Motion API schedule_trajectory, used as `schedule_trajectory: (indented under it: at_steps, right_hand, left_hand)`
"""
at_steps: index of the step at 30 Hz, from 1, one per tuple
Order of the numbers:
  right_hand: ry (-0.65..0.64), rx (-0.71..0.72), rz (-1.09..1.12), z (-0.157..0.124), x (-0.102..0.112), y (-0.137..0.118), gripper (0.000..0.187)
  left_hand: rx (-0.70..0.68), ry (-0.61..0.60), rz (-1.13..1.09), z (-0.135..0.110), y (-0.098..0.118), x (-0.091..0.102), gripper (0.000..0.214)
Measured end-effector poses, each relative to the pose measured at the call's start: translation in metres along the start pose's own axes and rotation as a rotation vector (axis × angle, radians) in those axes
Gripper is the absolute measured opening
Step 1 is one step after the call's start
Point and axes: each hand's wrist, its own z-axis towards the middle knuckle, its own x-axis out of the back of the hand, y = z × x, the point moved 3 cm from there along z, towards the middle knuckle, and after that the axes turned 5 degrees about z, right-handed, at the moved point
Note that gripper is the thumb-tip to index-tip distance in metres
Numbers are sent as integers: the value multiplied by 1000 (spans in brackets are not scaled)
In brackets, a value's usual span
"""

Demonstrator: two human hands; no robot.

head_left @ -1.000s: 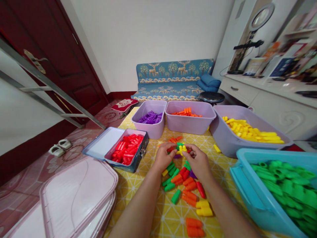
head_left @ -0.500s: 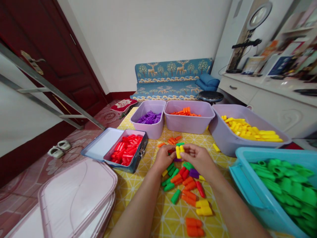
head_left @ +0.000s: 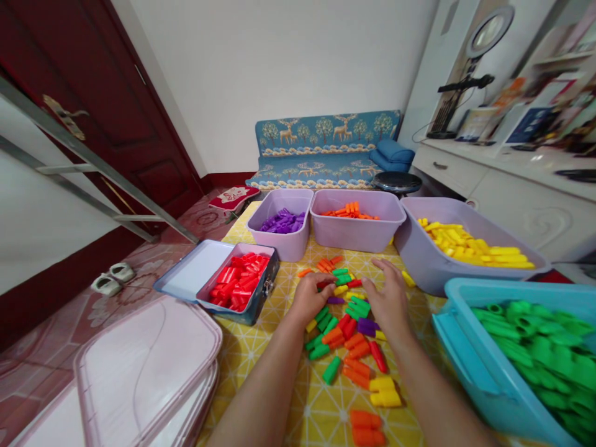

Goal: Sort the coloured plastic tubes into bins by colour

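Observation:
Bullet-shaped plastic blocks in mixed colours lie scattered on the yellow patterned tablecloth (head_left: 279, 366). At the far left of the pile my left hand (head_left: 311, 297) has its thumb and fingers curled in, and a red block (head_left: 323, 284) shows between them. My right hand (head_left: 390, 301) is open, fingers spread, just over the pile's right side and holding nothing. Between the hands lie green blocks (head_left: 357, 307), a purple block (head_left: 367, 326) and small yellow ones. Nearer to me are orange blocks (head_left: 357, 372), a yellow pair (head_left: 384, 392) and a single green block (head_left: 331, 370).
Lilac tubs hold purple (head_left: 283, 221), orange (head_left: 350, 212) and yellow blocks (head_left: 470, 245). A turquoise tub (head_left: 470, 347) with green blocks stands at right. At left are an open box of red blocks (head_left: 239, 282) and stacked pale lids (head_left: 144, 360).
The yellow block that both hands held up is no longer in them. My right hand has moved right, away from the left, and its fingers have spread. The left hand has barely moved.

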Motion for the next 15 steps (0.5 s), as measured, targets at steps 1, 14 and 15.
schedule_trajectory:
  at_steps: [1, 14, 15]
  right_hand:
    - [-1, 26, -113, 0, 0, 5, 43]
    - [138, -123, -122, -3, 13, 22, 49]
    - [170, -93, -100, -3, 14, 22, 45]
  left_hand:
    - [3, 0, 2, 0, 0, 0, 20]
    - [7, 4, -26, 1, 0, 0, 20]
    - [6, 3, -25, 1, -1, 0, 20]
